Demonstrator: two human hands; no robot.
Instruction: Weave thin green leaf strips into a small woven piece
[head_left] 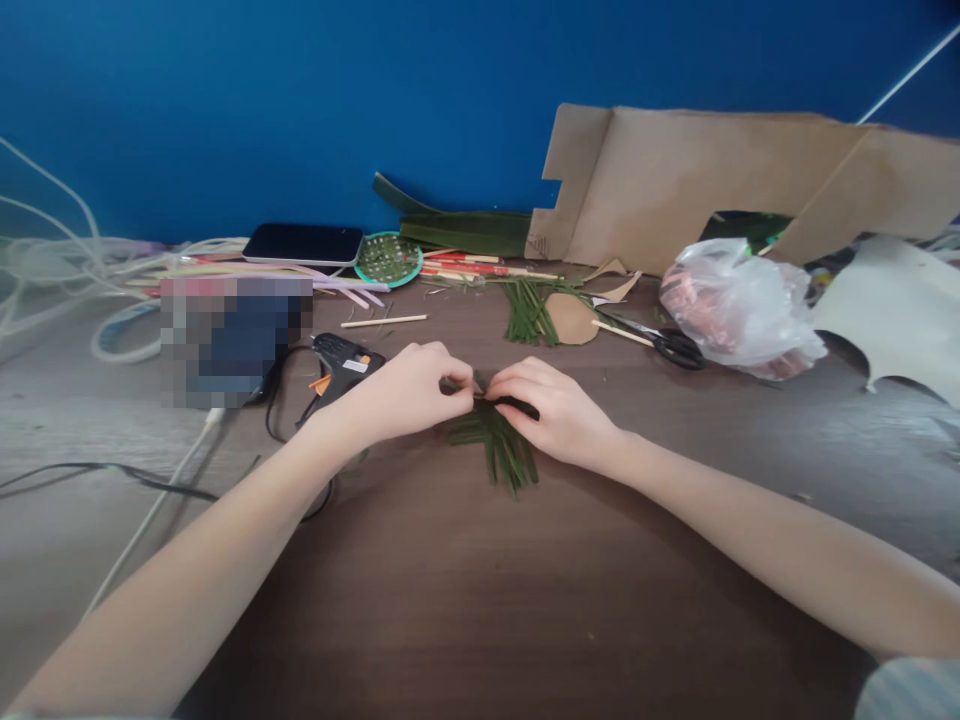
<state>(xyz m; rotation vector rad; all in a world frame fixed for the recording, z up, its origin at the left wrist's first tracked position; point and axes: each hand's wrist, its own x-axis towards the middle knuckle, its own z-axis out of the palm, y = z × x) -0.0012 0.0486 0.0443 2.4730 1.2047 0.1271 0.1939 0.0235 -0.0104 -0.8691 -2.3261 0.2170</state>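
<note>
My left hand (427,390) and my right hand (551,410) meet over the middle of the brown table, fingertips almost touching. Both pinch a bunch of narrow green leaf strips (506,450), which fans out below the fingers toward me. The pinched top of the bunch is mostly hidden by the fingers. Just left of my left hand lies a black hot glue gun (349,360) with orange parts. Beyond my right hand, more cut green strips (529,312) rest beside a round piece of brown cardboard (574,318).
Black-handled scissors (679,348) and a stuffed plastic bag (739,310) are at right, before a standing cardboard sheet (675,185). A dark phone (304,244), a green-rimmed round mesh (388,258) and long leaves (465,232) line the blue wall. Cables (161,500) cross the left side.
</note>
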